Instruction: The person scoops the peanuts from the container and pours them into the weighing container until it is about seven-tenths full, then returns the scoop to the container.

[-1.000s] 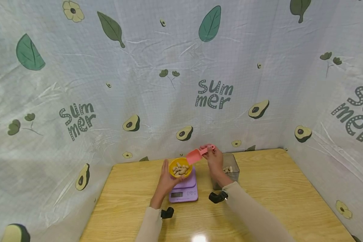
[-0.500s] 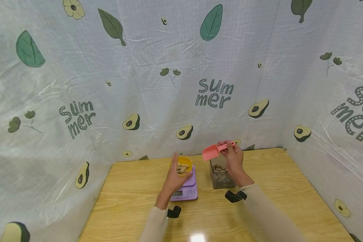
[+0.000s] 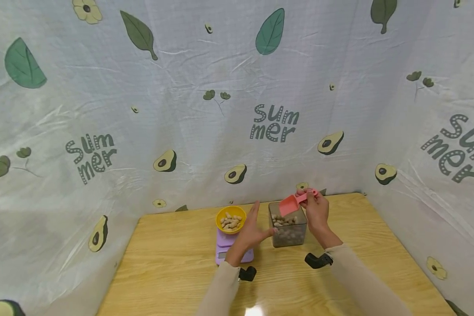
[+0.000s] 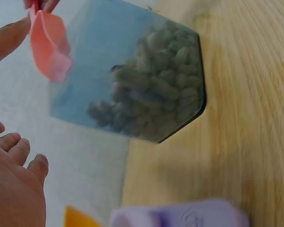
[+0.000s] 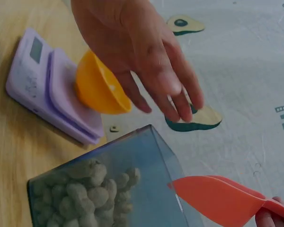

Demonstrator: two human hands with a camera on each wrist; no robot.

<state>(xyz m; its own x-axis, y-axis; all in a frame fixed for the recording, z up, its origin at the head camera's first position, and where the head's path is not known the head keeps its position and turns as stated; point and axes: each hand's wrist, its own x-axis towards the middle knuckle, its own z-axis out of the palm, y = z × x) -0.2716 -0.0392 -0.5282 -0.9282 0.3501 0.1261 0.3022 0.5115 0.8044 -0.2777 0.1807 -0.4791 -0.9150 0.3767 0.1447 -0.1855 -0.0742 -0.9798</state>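
Note:
My right hand (image 3: 316, 210) pinches the handle of a pink scoop (image 3: 289, 205), whose blade hangs over a clear grey bin (image 3: 289, 237) partly filled with unshelled peanuts (image 3: 284, 220). No peanuts show in the scoop in the head view. My left hand (image 3: 251, 233) holds nothing; its fingers are spread between the bin and a yellow bowl (image 3: 218, 218). That bowl contains several peanuts and sits on a purple kitchen scale (image 3: 235, 256). In the right wrist view the left hand (image 5: 146, 56) hovers above the near side of the bin, apart from the bowl.
Beneath everything is a wooden table (image 3: 170, 254). A white sheet (image 3: 197, 145) printed with leaves and avocados hangs along its back and sides. Each wrist carries a small black camera, such as the left one (image 3: 247, 274).
The right hand has carried the scoop from beside the bowl rightward to above the bin. The left hand has left the bowl and moved right toward the bin.

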